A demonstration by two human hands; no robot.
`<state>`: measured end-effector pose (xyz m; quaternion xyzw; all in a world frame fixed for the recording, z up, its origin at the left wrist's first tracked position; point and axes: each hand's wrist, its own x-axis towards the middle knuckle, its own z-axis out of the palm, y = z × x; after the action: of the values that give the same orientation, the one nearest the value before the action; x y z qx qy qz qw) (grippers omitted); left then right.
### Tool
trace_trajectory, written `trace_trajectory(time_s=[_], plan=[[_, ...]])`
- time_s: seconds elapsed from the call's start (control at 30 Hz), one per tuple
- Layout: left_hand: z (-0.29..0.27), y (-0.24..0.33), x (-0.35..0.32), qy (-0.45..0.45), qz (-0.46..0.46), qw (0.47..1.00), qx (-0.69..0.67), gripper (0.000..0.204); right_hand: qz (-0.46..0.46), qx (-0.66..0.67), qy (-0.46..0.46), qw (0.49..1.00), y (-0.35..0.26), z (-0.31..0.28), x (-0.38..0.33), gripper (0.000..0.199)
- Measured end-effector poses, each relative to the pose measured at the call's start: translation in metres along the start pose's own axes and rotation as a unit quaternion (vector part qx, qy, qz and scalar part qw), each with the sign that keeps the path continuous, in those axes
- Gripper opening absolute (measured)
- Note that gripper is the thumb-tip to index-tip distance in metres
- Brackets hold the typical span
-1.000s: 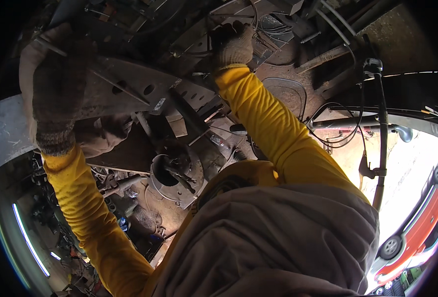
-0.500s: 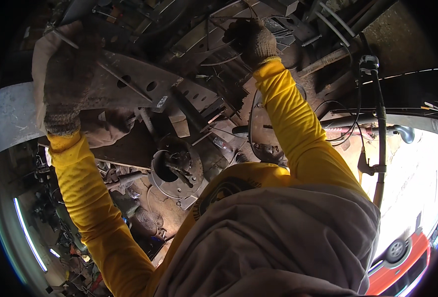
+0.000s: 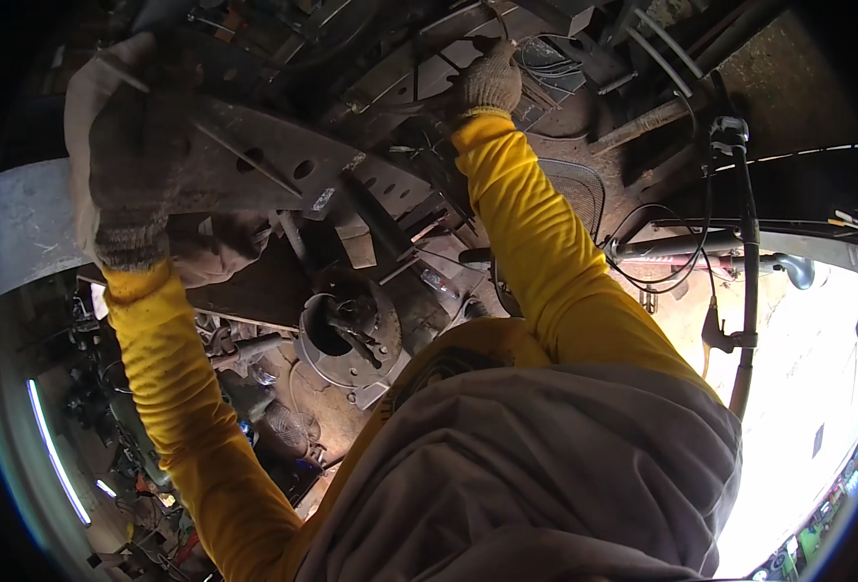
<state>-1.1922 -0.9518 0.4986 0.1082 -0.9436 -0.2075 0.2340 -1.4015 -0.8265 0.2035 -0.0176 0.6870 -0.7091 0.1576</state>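
My left hand [image 3: 136, 179], in a dark knitted glove, rests at the left on a flat steel plate [image 3: 218, 186] with round holes. Deep shadow hides its fingers. Beside and below it bunches a beige cloth [image 3: 218, 254]. A thin metal rod [image 3: 245, 160] lies slantwise across the plate. My right hand [image 3: 488, 80], in a tan knitted glove, reaches to the far middle among dark metal pieces. Its fingers are curled, and a thin curved rod or wire [image 3: 500, 19] shows just beyond them. What it grips is hard to make out.
Right of my right hand lies a coil of wire [image 3: 550, 60]. A bicycle handlebar [image 3: 747, 242] with cables stands at the right. Below the plate is a round flanged metal part [image 3: 382, 330]. Steel bars [image 3: 667, 48] lie at the far right. A mesh basket [image 3: 574, 189] sits near my right forearm.
My right hand has moved left and slightly nearer the plate, uncovering the mesh and more of the wire coil. My left hand stays almost where it was. The red car has left view.
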Motion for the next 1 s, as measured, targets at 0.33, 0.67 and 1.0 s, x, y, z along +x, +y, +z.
trace_trajectory(time_s=[0.33,0.67,1.0], plan=[[0.124,0.11,0.004,-0.122,-0.133,0.974,-0.136,0.037,-0.204,-0.197,0.008,0.959,0.031,-0.017,0.027,0.042],[0.247,0.038,0.005,-0.277,-0.161,0.915,0.245,0.057,-0.171,-0.059,0.015,0.983,0.046,-0.013,0.035,0.036],[0.233,0.02,-0.001,-0.274,-0.199,0.934,0.118,0.053,-0.01,0.39,-0.289,0.874,0.032,-0.067,-0.023,0.031]])
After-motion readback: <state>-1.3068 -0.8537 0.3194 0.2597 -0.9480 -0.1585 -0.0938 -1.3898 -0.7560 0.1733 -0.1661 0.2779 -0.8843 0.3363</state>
